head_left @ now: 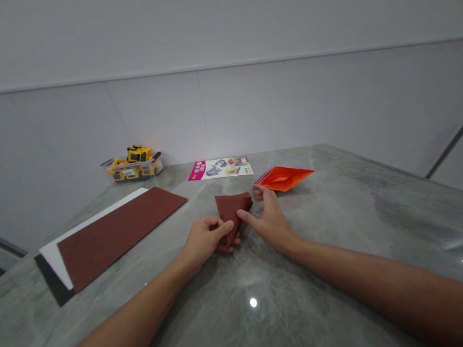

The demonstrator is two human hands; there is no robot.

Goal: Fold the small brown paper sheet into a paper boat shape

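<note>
A small folded piece of brown paper (230,207), wide at the top and narrowing toward the bottom, stands at the middle of the table. My left hand (207,236) pinches its lower part, thumb in front and fingertips showing underneath. With its thumb, my right hand (272,219) touches the paper's right side. The other fingers of that hand are raised and apart from the thumb, close to an orange folded paper boat (294,176). The boat's left end, with several coloured layers, is partly behind those fingers.
On the left of the grey marble-look table (258,332) lie brown (121,236), white (51,258) and black (55,282) sheets, overlapping. A clear bin with yellow toy vehicles (132,167) and a printed booklet (222,168) are at the back, near the wall (249,104).
</note>
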